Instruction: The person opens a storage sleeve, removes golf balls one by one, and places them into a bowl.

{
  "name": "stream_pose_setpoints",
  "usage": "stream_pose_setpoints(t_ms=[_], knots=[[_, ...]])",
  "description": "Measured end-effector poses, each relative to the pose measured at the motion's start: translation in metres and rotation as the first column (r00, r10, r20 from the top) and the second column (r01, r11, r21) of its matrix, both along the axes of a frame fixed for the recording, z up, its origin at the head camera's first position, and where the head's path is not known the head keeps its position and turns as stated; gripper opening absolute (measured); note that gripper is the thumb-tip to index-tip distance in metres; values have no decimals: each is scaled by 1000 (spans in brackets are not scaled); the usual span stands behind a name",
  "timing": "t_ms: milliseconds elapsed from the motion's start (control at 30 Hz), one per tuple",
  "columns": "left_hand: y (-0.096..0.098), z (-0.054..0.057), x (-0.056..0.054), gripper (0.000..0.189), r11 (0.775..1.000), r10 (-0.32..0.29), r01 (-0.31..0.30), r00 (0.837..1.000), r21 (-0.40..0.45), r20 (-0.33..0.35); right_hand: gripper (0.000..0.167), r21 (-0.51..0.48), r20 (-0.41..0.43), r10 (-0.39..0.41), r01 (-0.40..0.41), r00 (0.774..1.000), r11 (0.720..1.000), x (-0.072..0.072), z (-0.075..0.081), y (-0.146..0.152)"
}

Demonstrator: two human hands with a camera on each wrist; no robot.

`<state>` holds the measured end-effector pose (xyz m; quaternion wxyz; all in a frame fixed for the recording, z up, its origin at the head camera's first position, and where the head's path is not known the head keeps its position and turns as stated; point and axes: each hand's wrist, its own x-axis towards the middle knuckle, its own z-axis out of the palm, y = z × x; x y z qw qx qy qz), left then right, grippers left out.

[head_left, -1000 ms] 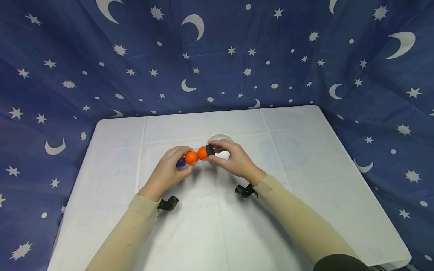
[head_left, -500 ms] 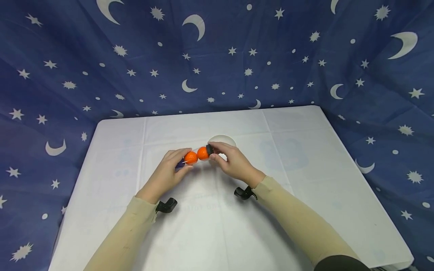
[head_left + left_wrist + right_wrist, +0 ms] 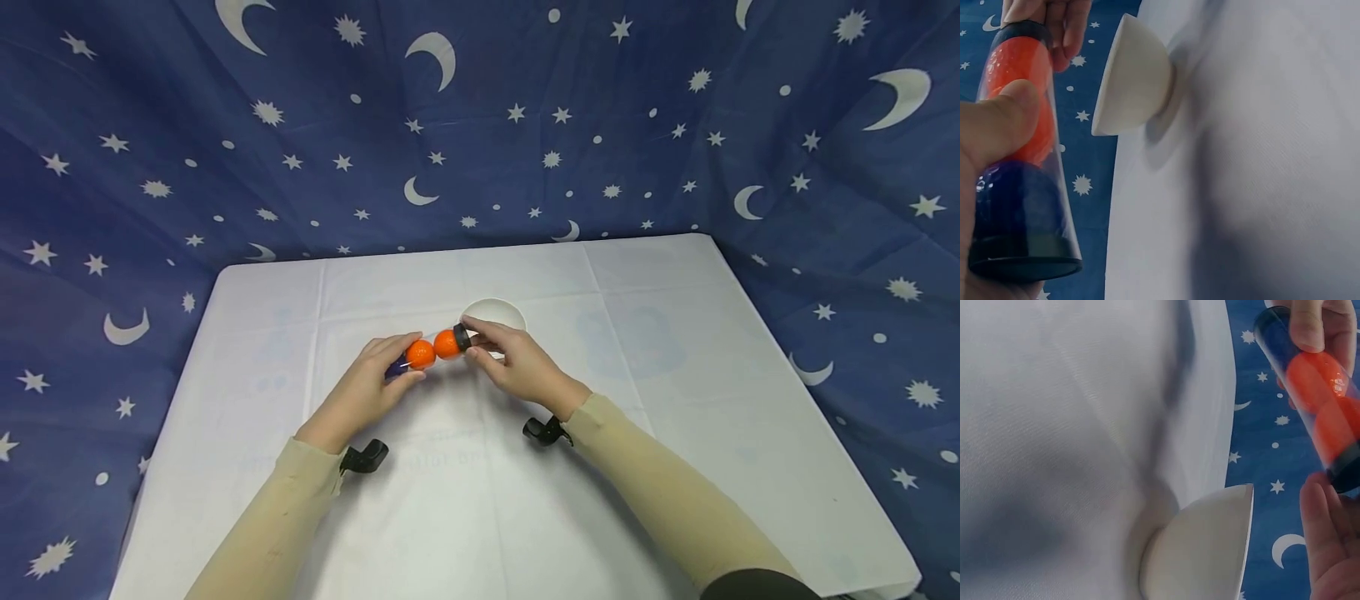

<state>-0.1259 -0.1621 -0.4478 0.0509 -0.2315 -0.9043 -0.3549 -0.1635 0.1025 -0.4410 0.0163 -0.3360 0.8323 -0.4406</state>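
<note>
A clear plastic tube (image 3: 1060, 169) with black ends holds two orange balls (image 3: 446, 344) and a dark blue ball (image 3: 1016, 200). My left hand (image 3: 363, 383) grips it around the blue-ball end, thumb laid along the side. At the opposite end, my right hand (image 3: 519, 360) has its thumb and fingers at the black cap (image 3: 461, 337), pinching it. The tube is held tilted above the table, its capped right end pointing up and to the right in the head view. In the right wrist view, fingertips (image 3: 1315, 487) meet the cap's edge.
Just behind the right hand stands a white bowl (image 3: 491, 312), partly covered by the fingers. A white cloth covers the table (image 3: 450, 517). Behind it hangs a blue curtain (image 3: 480, 125) with moons and stars. Each wrist carries a black camera (image 3: 365, 457).
The tube has shifted slightly down in the head view, with both hands staying at its ends. My right thumb has slid a little outward along the cap, and more of the bowl shows.
</note>
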Motion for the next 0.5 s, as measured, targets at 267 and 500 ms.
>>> stream_pose_setpoints(t_ms=[267, 500], knots=[[3, 3, 5, 59, 1000, 11, -11, 997, 8, 79, 54, -11, -60, 34, -35, 998, 999, 4, -1, 3], [8, 3, 8, 60, 1000, 8, -11, 996, 28, 91, 48, -17, -60, 21, -22, 998, 1000, 4, 2, 7]])
